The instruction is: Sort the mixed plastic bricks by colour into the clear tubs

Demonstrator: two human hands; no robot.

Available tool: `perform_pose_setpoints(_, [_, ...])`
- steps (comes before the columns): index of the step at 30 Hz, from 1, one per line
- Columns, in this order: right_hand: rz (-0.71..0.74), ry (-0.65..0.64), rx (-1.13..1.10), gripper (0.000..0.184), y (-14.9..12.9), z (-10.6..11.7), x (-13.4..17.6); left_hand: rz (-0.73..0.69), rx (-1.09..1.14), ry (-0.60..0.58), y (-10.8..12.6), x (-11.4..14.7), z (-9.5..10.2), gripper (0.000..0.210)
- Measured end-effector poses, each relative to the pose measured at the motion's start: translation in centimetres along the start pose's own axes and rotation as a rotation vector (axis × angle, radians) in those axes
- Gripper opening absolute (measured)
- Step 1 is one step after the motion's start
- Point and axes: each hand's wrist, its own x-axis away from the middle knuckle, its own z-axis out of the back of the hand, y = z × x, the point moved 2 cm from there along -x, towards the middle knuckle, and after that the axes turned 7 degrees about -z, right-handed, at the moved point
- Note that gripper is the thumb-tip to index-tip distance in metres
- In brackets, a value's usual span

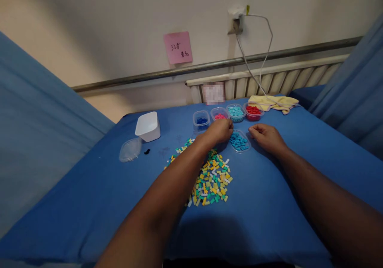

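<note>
My left hand (220,130) is over the left edge of a clear tub of blue pieces (240,141), fingers curled together. Whatever is between its fingertips is hidden. Just right of that tub is my right hand (266,137), thumb and forefinger pressed together; nothing can be made out in the pinch. Under and beside my left forearm spreads a loose pile of small yellow, green and white pieces (214,180). Behind the hands stand clear tubs of dark blue pieces (201,121), pink pieces (220,116), light turquoise pieces (235,112) and red pieces (253,110).
On the left of the blue-covered table (119,204) are a white plastic box (149,127), a clear lid (131,150) and a small black object (147,151). A yellow cloth (273,102) lies at the back right, below a hanging white cable (248,66). Blue curtains flank both sides.
</note>
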Motion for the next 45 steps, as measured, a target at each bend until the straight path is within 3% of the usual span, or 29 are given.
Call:
perform_pose_setpoints(5, [0.01,-0.001,-0.006,0.04,0.0,0.0,0.0,-0.009,-0.044,-0.052,0.2,-1.3,-0.3,0.025])
perform_pose_setpoints(9, [0.005,-0.003,-0.002,0.041,-0.2,0.1,0.2,-0.025,-0.023,-0.007,-0.5,0.6,1.6,0.031])
perform_pose_setpoints(12, [-0.014,-0.006,-0.001,0.042,-0.1,0.2,0.3,0.031,0.037,0.081,-2.2,4.5,4.2,0.031])
perform_pose_setpoints(16, [-0.042,-0.011,0.047,0.041,0.4,0.3,0.4,0.222,0.095,0.175,-5.8,12.2,6.9,0.031])
perform_pose_setpoints(19, [-0.083,-0.023,0.091,0.037,0.4,0.4,0.5,0.35,0.061,0.156,-8.2,17.3,6.8,0.029])
perform_pose_setpoints(22, [-0.126,-0.036,0.121,0.036,0.1,0.6,0.6,0.37,0.059,0.128,-9.2,19.8,5.3,0.03])
perform_pose_setpoints(26, [-0.151,-0.042,0.141,0.042,0.2,0.8,0.7,0.328,0.008,0.064,-8.6,19.9,3.4,0.03])
perform_pose_setpoints(33, [-0.147,-0.025,0.182,0.048,0.0,1.0,0.8,0.343,-0.202,-0.006,-7.2,18.7,2.5,0.03])
perform_pose_setpoints(45, [-0.142,-0.025,0.219,0.045,0.2,1.2,0.8,0.36,0.055,0.062,-9.4,19.6,2.7,0.03])
